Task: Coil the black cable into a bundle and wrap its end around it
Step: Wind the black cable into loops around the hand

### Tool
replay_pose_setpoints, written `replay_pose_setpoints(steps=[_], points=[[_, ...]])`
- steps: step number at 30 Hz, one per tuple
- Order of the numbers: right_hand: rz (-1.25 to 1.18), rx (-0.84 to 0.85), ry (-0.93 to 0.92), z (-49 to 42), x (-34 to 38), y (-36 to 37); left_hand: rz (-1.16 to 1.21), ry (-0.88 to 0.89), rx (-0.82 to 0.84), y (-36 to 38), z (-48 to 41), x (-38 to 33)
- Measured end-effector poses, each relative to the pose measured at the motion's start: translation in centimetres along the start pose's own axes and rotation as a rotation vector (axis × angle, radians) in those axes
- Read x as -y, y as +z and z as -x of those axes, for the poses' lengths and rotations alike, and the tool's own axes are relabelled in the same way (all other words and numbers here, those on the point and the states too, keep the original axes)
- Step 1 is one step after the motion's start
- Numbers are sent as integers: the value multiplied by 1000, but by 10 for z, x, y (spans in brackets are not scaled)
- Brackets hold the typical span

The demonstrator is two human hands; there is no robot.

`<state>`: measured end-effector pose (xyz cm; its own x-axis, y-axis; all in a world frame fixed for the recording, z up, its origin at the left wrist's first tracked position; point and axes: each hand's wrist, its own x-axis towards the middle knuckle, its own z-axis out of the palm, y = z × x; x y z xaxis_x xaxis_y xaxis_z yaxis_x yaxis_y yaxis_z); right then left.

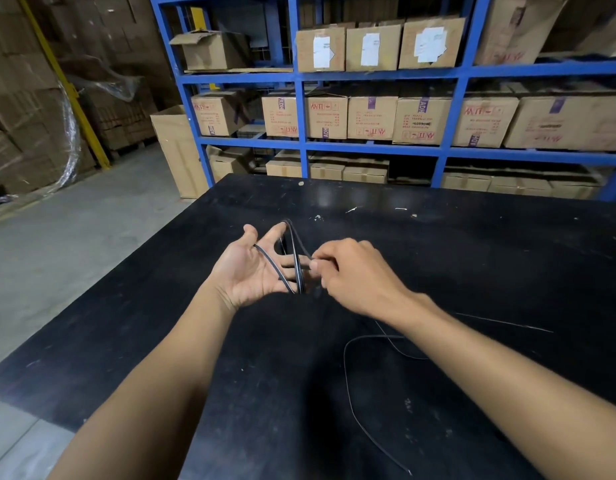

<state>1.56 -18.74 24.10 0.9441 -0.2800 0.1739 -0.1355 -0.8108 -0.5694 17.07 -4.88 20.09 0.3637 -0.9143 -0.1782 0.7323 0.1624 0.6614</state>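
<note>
- Head view: the left hand [251,271] is held palm up over the table [472,237], with thumb and forefinger spread apart and pointing away from the person. Its other fingers are largely hidden behind the cable loops and the right hand.
- The black cable [299,278] is looped several times round the left hand's fingers. One strand runs slantwise across the palm, and another arches up past the forefinger tip.
- How many turns lie there is hard to count, because the strands bunch together against the dark table.
- The right hand [351,271] is seen from its back, just beside the left fingers. Its thumb and forefinger pinch the cable where it leaves the loops. Its other fingers are curled under and mostly out of sight.
- The slack cable passes beneath the right forearm, which hides that stretch. It then curves in a wide arc on the table toward the bottom of the picture.
- It is black on black and shows only as a thin glint. Whether the point where it fades near the bottom edge is its end cannot be told.
- A fine bright line on the table beyond the right forearm may be cable or a scratch; I cannot tell which.
- Both forearms are cut off by the lower edge.
- Behind the table stands a blue rack [301,116] holding cardboard boxes [372,117]. Their printing is too blurred to read.
</note>
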Motion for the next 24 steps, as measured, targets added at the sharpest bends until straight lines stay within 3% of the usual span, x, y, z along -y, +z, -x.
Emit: replay_pose_setpoints(steps=[12,20,24], points=[[-393,-6,198,43,-12,30,-92,32,-93,11,-8,-3],[-578,36,173,71,-23,64,-30,101,8,19,-8,-7],[-558,106,118,77,-29,81,3,115,69,21,-5,-4]])
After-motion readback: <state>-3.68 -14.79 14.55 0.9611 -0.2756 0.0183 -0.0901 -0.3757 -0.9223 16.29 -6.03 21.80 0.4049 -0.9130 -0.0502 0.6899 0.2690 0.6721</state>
